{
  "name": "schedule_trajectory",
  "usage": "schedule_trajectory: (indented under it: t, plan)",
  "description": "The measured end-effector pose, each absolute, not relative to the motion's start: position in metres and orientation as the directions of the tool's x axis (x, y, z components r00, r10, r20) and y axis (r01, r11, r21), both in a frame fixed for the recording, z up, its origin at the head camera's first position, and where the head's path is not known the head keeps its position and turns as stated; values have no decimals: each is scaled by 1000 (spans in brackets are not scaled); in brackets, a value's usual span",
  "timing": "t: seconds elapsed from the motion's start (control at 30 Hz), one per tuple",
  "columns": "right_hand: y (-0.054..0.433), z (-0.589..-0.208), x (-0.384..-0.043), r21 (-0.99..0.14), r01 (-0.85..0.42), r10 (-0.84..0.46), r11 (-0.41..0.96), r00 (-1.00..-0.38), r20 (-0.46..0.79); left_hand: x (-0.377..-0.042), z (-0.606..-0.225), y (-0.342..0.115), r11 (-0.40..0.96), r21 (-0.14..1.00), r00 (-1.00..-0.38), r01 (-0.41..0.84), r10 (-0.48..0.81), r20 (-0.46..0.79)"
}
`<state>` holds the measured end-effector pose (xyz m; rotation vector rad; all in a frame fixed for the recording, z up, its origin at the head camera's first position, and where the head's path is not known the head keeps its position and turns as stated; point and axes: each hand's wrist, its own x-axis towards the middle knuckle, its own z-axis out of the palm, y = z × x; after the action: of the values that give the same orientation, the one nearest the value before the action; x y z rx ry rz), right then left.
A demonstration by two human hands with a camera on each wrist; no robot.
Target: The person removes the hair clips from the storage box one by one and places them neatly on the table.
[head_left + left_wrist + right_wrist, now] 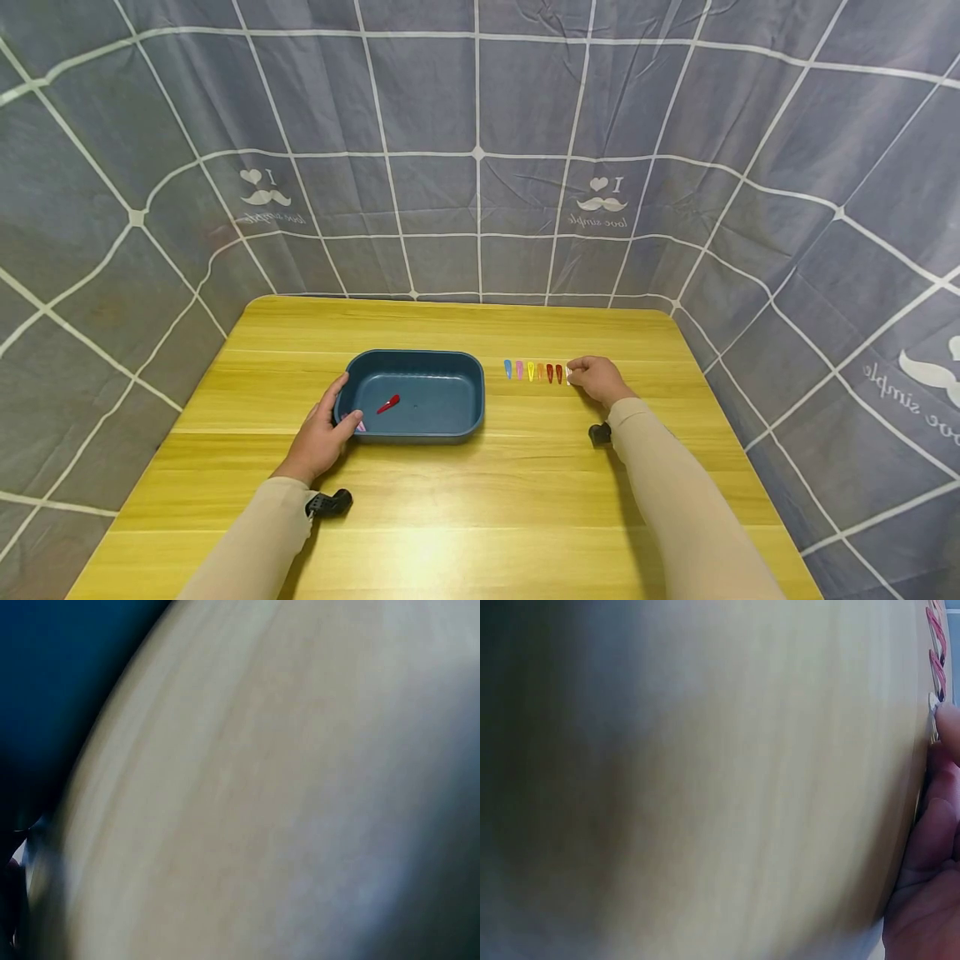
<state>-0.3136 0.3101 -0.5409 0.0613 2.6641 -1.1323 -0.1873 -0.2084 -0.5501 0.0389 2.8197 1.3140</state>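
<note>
In the head view my left hand (318,437) holds the left end of a dark blue plastic basin (438,398), thumb over the front rim and fingers along the outer side. Inside the basin lie a red hair clip (388,404) and a pink hair clip (361,426), partly hidden by the thumb. On the right, my right hand (600,379) pinches a white hair clip (568,375) down at the table. It stands at the right end of a row, beside two red hair clips (558,374). In the right wrist view its fingertips partly cover the white clip (933,701).
Farther left in the row lie a blue clip (507,368), a pink clip (519,369), a yellow clip (531,371) and an orange clip (540,372). All sit on the wood-grain table (465,517). A grey checked curtain (435,200) surrounds its back and sides.
</note>
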Motion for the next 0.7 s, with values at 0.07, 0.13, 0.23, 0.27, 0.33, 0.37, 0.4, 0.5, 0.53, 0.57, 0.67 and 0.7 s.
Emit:
schedule_trajectory:
  t: [0.07, 0.13, 0.23, 0.27, 0.33, 0.37, 0.4, 0.5, 0.53, 0.57, 0.67, 0.7]
  plan:
    - [310, -541, -313, -706, 135, -58, 696, -969, -242, -187, -550, -208, 642, 767, -999, 9, 34, -16]
    - [310, -541, -313, -708, 134, -58, 693, -969, -240, -187, -549, -208, 642, 767, -999, 9, 35, -18]
    - [311, -541, -313, -708, 129, -60, 694, -970, -235, -186, -549, -208, 642, 767, -999, 8, 36, -19]
    - [311, -541, -313, -708, 130, -59, 694, -970, -235, -186, -549, -208, 643, 766, -999, 9, 37, -20]
    - [312, -542, -314, -708, 129, -60, 694, -970, -235, -186, -549, -208, 641, 767, -999, 10, 37, -18]
    - [313, -542, -314, -709, 129, -62, 693, -969, -237, -187, -550, -208, 640, 768, -999, 12, 38, -16]
    - [314, -543, -315, -707, 121, -69, 696, -970, -234, -187, -550, -208, 640, 768, -999, 15, 39, -13]
    - [316, -542, -317, -704, 110, -82, 701, -969, -233, -188, -551, -209, 636, 771, -999, 21, 40, -6]
    - [316, -541, -318, -703, 108, -84, 703, -969, -234, -188, -552, -209, 636, 771, -999, 22, 41, -5]
    - [316, -540, -318, -701, 107, -85, 705, -969, -233, -188, -552, -210, 635, 772, -999, 22, 42, -5]
    - [314, -534, -320, -716, 123, -74, 687, -969, -237, -188, -553, -210, 635, 772, -999, 19, 42, -10]
    - [313, -532, -320, -719, 120, -72, 684, -970, -231, -189, -553, -210, 636, 771, -999, 18, 43, -12]
